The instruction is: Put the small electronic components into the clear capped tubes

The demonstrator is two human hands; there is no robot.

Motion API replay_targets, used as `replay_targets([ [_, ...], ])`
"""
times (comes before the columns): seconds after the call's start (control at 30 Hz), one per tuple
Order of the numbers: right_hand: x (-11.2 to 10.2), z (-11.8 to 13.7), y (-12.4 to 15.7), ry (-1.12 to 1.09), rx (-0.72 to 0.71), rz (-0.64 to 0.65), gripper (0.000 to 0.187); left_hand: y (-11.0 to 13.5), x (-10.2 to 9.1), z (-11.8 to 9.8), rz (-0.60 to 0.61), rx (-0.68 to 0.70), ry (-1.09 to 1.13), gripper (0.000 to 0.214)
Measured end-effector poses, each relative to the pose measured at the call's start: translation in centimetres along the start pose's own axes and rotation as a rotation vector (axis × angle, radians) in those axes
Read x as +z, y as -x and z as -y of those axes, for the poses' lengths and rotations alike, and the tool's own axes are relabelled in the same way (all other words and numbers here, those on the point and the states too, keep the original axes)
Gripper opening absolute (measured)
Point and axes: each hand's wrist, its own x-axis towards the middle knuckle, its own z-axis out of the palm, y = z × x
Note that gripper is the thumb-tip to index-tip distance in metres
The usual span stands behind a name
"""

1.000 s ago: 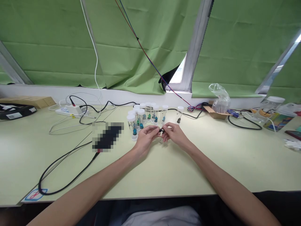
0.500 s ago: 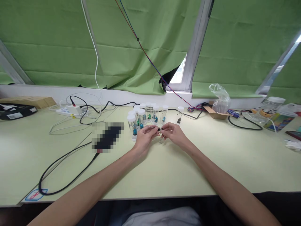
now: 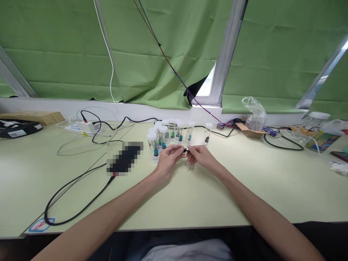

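My left hand (image 3: 169, 158) pinches a small black part with a thin metal rod (image 3: 185, 150); the rod points left across the fingers. Against it from the other side, my right hand (image 3: 201, 156) has its thumb and fingertips closed on the black end. The part's exact kind is too small to make out. Below the fingertips shows a small clear piece (image 3: 186, 164), partly hidden. Just behind my left hand stand several clear tubes with white caps (image 3: 153, 145), holding blue and green pieces. A lone capped tube (image 3: 208, 133) with a dark piece stands behind my right hand.
To the left lies a dark pixelated object (image 3: 125, 158) with a black cable (image 3: 67, 181) looping towards the front edge. A white power strip (image 3: 85, 127) sits at the back left. At the back right are an open cardboard box (image 3: 251, 133) and a clear jug (image 3: 312, 127).
My right hand has shifted slightly and its fingers have curled closer around the black part. My left hand stays nearly in place; the tubes have not moved.
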Motion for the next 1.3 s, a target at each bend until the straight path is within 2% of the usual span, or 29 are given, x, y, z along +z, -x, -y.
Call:
replay_targets([
  [0.1, 0.1, 0.3, 0.1, -0.003, 0.003, -0.012, 0.056, 0.0, 0.0, 0.0, -0.003, 0.002, -0.004, 0.027],
  [0.27, 0.2, 0.7, 0.4, 0.044, -0.094, -0.114, 0.036, 0.1, 0.2, -0.2, -0.052, 0.002, -0.007, 0.029],
  [0.53, 0.1, 1.0, 0.7, 0.049, -0.111, -0.111, 0.033, 0.0, 0.2, -0.2, -0.043, -0.007, -0.019, 0.029],
  [0.83, 0.0, 0.6, 0.4, 0.001, -0.061, -0.071, 0.04, 0.1, -0.1, 0.1, 0.047, 0.007, -0.024, 0.025],
  [1.17, 0.1, 0.8, 0.7, 0.067, -0.091, -0.086, 0.037, 0.0, 0.1, -0.1, -0.038, -0.002, -0.018, 0.029],
  [1.3, 0.1, 0.8, 0.8, 0.065, -0.107, -0.073, 0.035, -0.1, -0.1, 0.0, -0.014, -0.006, -0.018, 0.03],
])
